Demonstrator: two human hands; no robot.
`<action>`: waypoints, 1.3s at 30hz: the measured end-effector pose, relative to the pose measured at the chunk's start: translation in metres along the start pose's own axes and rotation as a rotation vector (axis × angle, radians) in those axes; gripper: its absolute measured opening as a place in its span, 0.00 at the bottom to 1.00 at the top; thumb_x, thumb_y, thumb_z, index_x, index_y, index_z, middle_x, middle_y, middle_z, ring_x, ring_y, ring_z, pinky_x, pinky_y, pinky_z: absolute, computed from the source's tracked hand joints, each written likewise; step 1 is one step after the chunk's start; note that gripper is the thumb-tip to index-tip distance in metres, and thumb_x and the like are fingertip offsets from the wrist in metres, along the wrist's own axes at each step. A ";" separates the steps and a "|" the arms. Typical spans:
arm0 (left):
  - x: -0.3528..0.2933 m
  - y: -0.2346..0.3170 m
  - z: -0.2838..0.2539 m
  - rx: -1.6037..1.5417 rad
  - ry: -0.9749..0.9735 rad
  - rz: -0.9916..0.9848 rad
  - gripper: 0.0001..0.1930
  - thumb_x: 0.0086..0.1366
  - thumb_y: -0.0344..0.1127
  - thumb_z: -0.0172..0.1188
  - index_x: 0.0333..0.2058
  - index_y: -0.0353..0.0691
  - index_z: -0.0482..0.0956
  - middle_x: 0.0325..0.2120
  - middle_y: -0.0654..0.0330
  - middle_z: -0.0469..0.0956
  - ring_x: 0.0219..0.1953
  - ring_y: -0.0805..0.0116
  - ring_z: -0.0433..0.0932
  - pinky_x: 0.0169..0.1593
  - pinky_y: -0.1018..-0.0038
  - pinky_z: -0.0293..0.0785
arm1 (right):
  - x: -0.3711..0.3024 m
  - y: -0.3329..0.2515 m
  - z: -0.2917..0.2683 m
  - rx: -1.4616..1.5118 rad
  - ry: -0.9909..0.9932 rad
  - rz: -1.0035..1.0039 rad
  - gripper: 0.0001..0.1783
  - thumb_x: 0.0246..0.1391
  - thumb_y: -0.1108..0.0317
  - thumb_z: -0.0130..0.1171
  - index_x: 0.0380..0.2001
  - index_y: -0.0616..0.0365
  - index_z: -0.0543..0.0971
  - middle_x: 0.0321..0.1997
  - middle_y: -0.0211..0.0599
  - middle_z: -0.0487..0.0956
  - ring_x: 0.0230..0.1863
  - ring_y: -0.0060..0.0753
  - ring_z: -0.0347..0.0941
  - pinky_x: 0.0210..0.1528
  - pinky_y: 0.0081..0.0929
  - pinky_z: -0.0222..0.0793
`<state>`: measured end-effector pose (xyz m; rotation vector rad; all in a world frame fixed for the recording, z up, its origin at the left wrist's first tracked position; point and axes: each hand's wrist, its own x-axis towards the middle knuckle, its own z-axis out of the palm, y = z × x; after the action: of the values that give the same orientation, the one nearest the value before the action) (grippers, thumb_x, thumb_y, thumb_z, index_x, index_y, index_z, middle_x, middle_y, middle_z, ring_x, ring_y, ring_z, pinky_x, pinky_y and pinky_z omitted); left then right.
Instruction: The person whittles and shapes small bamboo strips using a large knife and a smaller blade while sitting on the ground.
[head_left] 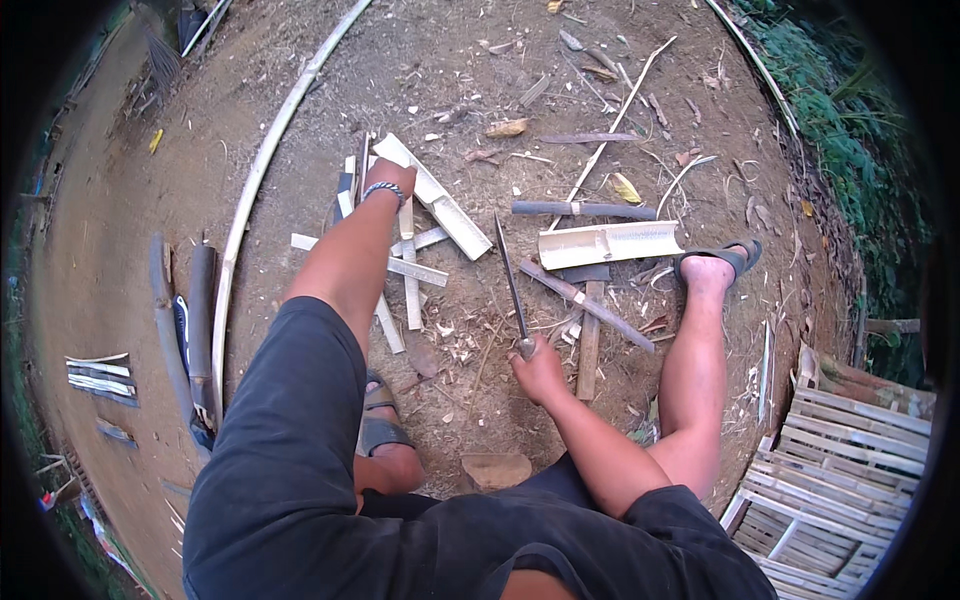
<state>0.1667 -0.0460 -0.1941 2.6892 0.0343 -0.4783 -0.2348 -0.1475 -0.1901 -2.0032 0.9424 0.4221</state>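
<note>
My right hand [541,371] is closed around the handle of a long knife [511,280], its narrow dark blade pointing away from me and slightly left. Farther off, beyond my left knee, my left hand [393,177] is closed at a pile of bamboo pieces. It seems to grip a piece of bamboo there, though its fingers are partly hidden. Against that hand lies a split bamboo half [436,198], pale inner side up. Flat bamboo strips [412,285] lie crossed below the wrist.
By my right foot lie another split bamboo half [610,244], thin bamboo lengths [585,305] and a flat wooden piece [591,340]. Dark poles [200,320] and a long curved bamboo strip [262,175] lie left. A slatted bamboo platform [835,480] stands lower right. Shavings and leaves litter the dirt.
</note>
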 end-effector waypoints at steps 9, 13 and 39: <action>0.057 -0.011 0.039 -0.270 0.111 -0.312 0.36 0.56 0.41 0.68 0.57 0.24 0.68 0.53 0.35 0.78 0.54 0.44 0.80 0.57 0.59 0.77 | 0.005 0.012 -0.013 0.031 -0.074 -0.011 0.24 0.56 0.59 0.66 0.50 0.62 0.74 0.42 0.57 0.82 0.47 0.58 0.79 0.50 0.46 0.73; 0.079 -0.019 0.052 -0.199 0.118 -0.154 0.15 0.53 0.35 0.63 0.37 0.30 0.85 0.42 0.39 0.83 0.47 0.46 0.84 0.53 0.60 0.79 | 0.002 0.010 -0.020 0.015 -0.087 0.018 0.24 0.57 0.58 0.64 0.51 0.61 0.73 0.43 0.58 0.82 0.48 0.60 0.79 0.51 0.47 0.73; 0.074 -0.025 0.035 -0.242 0.074 -0.036 0.22 0.53 0.38 0.65 0.47 0.34 0.82 0.45 0.47 0.84 0.49 0.50 0.83 0.53 0.63 0.76 | 0.004 0.019 -0.014 0.002 -0.150 0.034 0.26 0.56 0.58 0.66 0.52 0.61 0.73 0.45 0.58 0.81 0.50 0.60 0.78 0.53 0.47 0.72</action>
<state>0.2223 -0.0405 -0.2588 2.4703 0.1518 -0.3597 -0.2471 -0.1675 -0.1949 -1.9267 0.8838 0.5814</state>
